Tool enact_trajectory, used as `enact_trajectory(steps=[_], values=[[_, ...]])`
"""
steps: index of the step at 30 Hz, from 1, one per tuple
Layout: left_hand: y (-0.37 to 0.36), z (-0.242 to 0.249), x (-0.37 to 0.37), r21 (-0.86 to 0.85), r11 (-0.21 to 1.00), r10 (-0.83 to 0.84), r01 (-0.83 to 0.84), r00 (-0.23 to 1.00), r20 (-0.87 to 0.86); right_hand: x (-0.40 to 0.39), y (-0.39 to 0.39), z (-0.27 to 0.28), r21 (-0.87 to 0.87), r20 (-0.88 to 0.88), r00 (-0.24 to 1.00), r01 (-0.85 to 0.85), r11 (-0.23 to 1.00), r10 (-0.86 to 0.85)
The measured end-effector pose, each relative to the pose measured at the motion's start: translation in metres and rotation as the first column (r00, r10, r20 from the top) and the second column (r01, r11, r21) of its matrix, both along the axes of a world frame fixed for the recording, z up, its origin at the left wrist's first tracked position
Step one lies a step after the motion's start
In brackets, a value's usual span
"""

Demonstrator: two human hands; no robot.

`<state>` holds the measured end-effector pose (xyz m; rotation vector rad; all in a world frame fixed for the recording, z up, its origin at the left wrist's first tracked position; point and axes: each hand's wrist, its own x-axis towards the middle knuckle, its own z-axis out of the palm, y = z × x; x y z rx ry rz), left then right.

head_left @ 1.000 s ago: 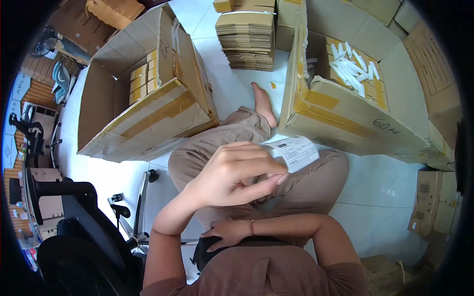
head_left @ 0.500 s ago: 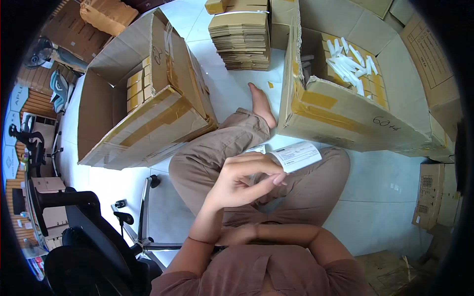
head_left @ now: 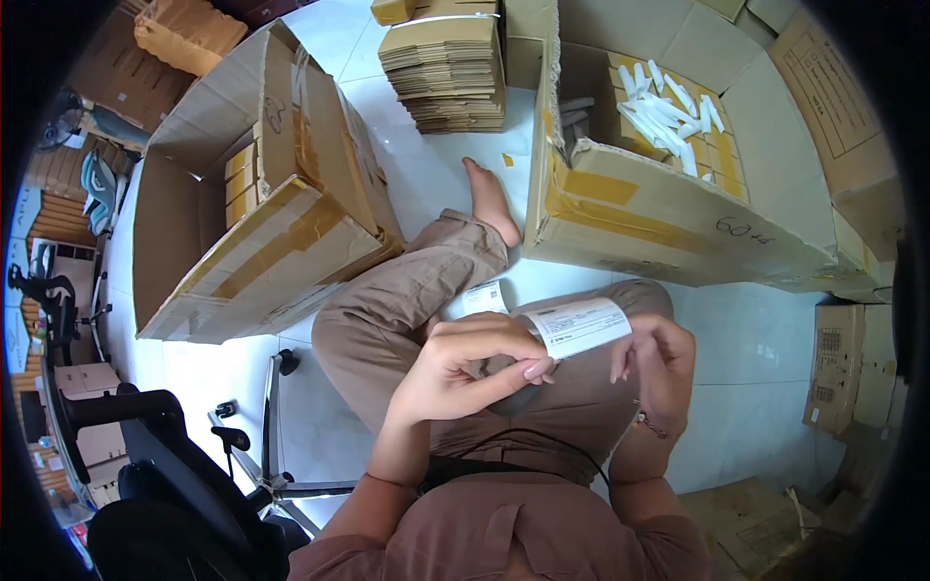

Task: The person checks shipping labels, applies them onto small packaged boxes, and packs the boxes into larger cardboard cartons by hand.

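Observation:
A curved white paper label (head_left: 581, 327) with printed text is held above my lap. My left hand (head_left: 470, 368) pinches its left end, thumb and fingers closed together. At the right edge of the label is my right hand (head_left: 666, 363), its fingers bent and apart; it seems to touch the paper, though a firm hold does not show. A second white printed paper (head_left: 484, 296) lies beyond my left hand, by my leg, partly hidden.
An open carton (head_left: 257, 261) with smaller boxes stands at left. Another carton (head_left: 668, 228) at right holds small boxes topped with white tubes (head_left: 664, 111). Between them is a stack of flattened cardboard (head_left: 446, 73). An office chair (head_left: 165, 465) is close on my left.
My right hand has come up from across my lap to the label's right edge. My left hand still holds the label. The whole view has shifted slightly.

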<state>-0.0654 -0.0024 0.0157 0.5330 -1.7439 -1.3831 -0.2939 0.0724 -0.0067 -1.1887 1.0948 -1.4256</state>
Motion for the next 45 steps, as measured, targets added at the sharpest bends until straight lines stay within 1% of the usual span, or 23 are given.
enact_trajectory(steps=[2,3,4,6,8,12,16,19,21,24,31,36,39,41,45], values=[[0.000,0.000,0.004,-0.015,1.000,-0.011,0.012,0.998,0.062,0.013,-0.004,0.002,0.128,0.098,0.990,0.091,0.988,-0.104],[0.000,0.002,0.006,-0.030,1.000,0.005,-0.002,0.994,0.107,0.017,-0.008,0.002,0.099,0.181,0.979,0.079,0.992,-0.096],[0.001,0.003,0.008,-0.049,0.999,0.024,-0.017,0.988,0.151,0.020,-0.009,0.002,0.101,0.185,0.978,0.081,0.992,-0.099],[0.000,0.001,0.011,-0.046,0.998,0.044,-0.038,0.988,0.148,0.025,-0.011,0.002,0.049,0.183,0.979,0.086,0.995,-0.094],[-0.001,-0.001,0.014,-0.100,0.992,0.090,-0.080,0.991,0.094,0.029,-0.011,0.005,0.021,0.168,0.981,0.100,0.995,-0.102],[-0.002,-0.002,0.013,-0.093,0.991,0.109,-0.100,0.990,0.091,0.032,-0.012,0.007,-0.035,0.149,0.980,0.141,0.989,-0.134],[-0.003,-0.003,0.012,-0.081,0.990,0.123,-0.116,0.988,0.098,0.033,-0.013,0.007,-0.006,0.135,0.979,0.157,0.988,-0.155],[-0.004,-0.003,0.013,-0.072,0.989,0.139,-0.132,0.986,0.094,0.034,-0.014,0.008,-0.012,0.144,0.980,0.139,0.990,-0.136],[-0.005,-0.003,0.015,-0.060,0.989,0.142,-0.137,0.985,0.096,0.034,-0.015,0.009,-0.033,0.114,0.985,0.138,0.990,-0.133],[-0.007,-0.003,0.016,-0.076,0.989,0.133,-0.128,0.989,0.064,0.034,-0.015,0.007,-0.038,0.088,0.990,0.114,0.993,-0.110],[-0.010,-0.004,0.019,-0.139,0.984,0.113,-0.114,0.994,-0.014,0.037,-0.014,0.007,-0.012,0.100,0.991,0.095,0.995,-0.093],[-0.009,-0.003,0.019,-0.131,0.983,0.127,-0.130,0.992,-0.026,0.039,-0.013,0.007,-0.058,0.086,0.991,0.104,0.993,-0.099],[-0.009,0.000,0.021,-0.168,0.974,0.142,-0.149,0.988,-0.051,0.041,-0.013,0.007,-0.077,0.073,0.994,0.085,0.993,-0.079],[-0.007,0.002,0.024,-0.115,0.978,0.172,-0.174,0.985,-0.029,0.042,-0.013,0.007,-0.089,0.072,0.995,0.078,0.993,-0.072],[-0.007,0.002,0.026,-0.111,0.979,0.170,-0.173,0.985,-0.037,0.044,-0.013,0.009,-0.086,0.058,0.997,0.057,0.995,-0.052]])
